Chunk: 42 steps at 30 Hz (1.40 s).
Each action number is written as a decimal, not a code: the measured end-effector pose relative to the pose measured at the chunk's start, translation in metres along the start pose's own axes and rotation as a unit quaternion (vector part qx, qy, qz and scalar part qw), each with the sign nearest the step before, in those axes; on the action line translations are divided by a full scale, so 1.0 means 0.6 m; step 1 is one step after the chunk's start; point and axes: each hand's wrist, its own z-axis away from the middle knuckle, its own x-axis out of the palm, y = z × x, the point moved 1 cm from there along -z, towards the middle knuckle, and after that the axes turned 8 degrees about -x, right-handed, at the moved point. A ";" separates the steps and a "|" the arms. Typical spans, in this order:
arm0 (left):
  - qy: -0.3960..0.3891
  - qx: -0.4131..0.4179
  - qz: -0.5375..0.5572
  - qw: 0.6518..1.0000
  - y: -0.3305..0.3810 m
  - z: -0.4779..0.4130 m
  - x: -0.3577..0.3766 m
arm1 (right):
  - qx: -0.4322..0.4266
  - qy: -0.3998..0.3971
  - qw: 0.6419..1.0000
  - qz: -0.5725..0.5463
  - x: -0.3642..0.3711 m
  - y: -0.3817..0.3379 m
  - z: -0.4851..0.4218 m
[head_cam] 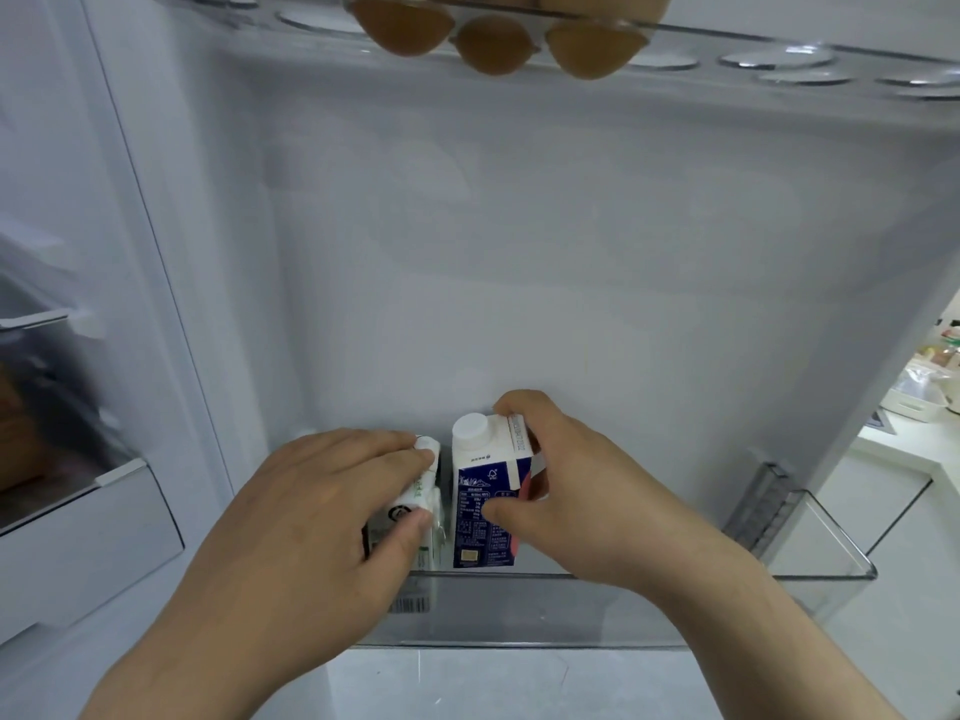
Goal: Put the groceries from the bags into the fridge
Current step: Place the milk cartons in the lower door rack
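The fridge stands open, and the view looks at the pale inner wall of its door. Low on that wall hangs a clear door bin, and the groceries now being stowed, two small drink cartons, stand upright in its left part, side by side and almost touching. The left hand grips the white-and-green carton from above, fingers curled over its top and thumb against its near face. The right hand holds the blue carton, with fingertips on the far top edge and thumb pressed to the printed side. The step in hand looks like setting the two cartons down in the bin. Next, both hands would need to let go and lift straight out without tipping either carton, then go back for more; the bags are not in view. Overhead, an egg rack juts from the door with brown eggs sitting in its cups, so the hands should not rise far on the way out. To the left lies a white drawer of the fridge body. Far right is a pale tabletop carrying a white tray. A ribbed clear divider sits at the bin's right end, with free room between it and the cartons. The blue carton's white cap is closed.
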 end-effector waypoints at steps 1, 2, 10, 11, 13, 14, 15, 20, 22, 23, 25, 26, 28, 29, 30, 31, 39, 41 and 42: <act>0.000 -0.002 0.001 1.000 0.000 0.000 -0.001 | 0.000 0.000 1.000 0.004 -0.001 -0.001 0.001; -0.001 -0.003 0.003 1.000 0.000 0.001 -0.001 | 0.000 0.000 1.000 0.010 -0.001 -0.003 0.002; 0.004 0.017 0.010 1.000 0.003 0.000 -0.008 | 0.009 -0.008 0.999 0.042 -0.005 -0.006 0.001; 0.006 0.021 0.014 1.000 0.002 -0.001 -0.007 | 0.013 -0.006 0.999 0.041 -0.005 -0.005 -0.001; 0.006 0.021 0.022 1.000 0.002 -0.003 -0.005 | 0.015 -0.003 0.999 0.037 -0.003 -0.004 -0.005; 0.006 0.020 0.022 1.000 0.002 -0.003 -0.004 | 0.015 -0.001 0.999 0.036 -0.002 -0.004 -0.007; 0.006 0.021 0.021 1.000 0.002 -0.003 -0.004 | 0.015 0.001 0.999 0.036 -0.002 -0.004 -0.007; -0.002 0.025 0.018 1.000 0.003 -0.004 -0.004 | 0.023 -0.008 0.998 0.055 0.000 -0.003 -0.004; -0.005 0.022 0.024 0.999 0.003 -0.004 -0.003 | 0.024 -0.013 0.998 0.054 0.001 -0.005 -0.001; -0.004 0.020 0.026 0.999 0.002 -0.004 -0.003 | 0.025 -0.015 0.998 0.051 0.000 -0.005 -0.001; -0.004 0.017 0.025 1.000 0.001 -0.003 -0.003 | 0.026 -0.018 0.998 0.047 0.000 -0.005 0.001; -0.004 0.014 0.023 1.000 0.001 -0.002 -0.003 | 0.026 -0.019 0.998 0.047 -0.001 -0.006 0.001; -0.003 0.009 0.018 1.000 0.001 0.001 -0.004 | 0.028 -0.020 0.998 0.044 -0.001 -0.006 0.005; -0.003 0.006 0.014 1.000 0.002 0.002 -0.005 | 0.029 -0.020 0.999 0.042 -0.002 -0.006 0.006; -0.002 0.004 0.012 1.000 0.004 0.003 -0.006 | 0.029 -0.020 0.999 0.041 -0.003 -0.005 0.008; -0.002 0.001 0.011 1.000 0.006 0.004 -0.007 | 0.027 -0.021 0.998 0.043 -0.005 -0.006 0.010; 0.003 -0.024 -0.003 1.000 0.031 0.017 -0.021 | 0.005 -0.008 0.998 0.061 -0.026 -0.004 0.029; 0.010 -0.018 -0.001 1.000 0.042 0.020 -0.025 | -0.011 0.007 0.997 0.079 -0.036 -0.001 0.047; 0.017 -0.014 0.008 1.000 0.051 0.021 -0.027 | -0.018 0.012 0.995 0.093 -0.042 0.002 0.059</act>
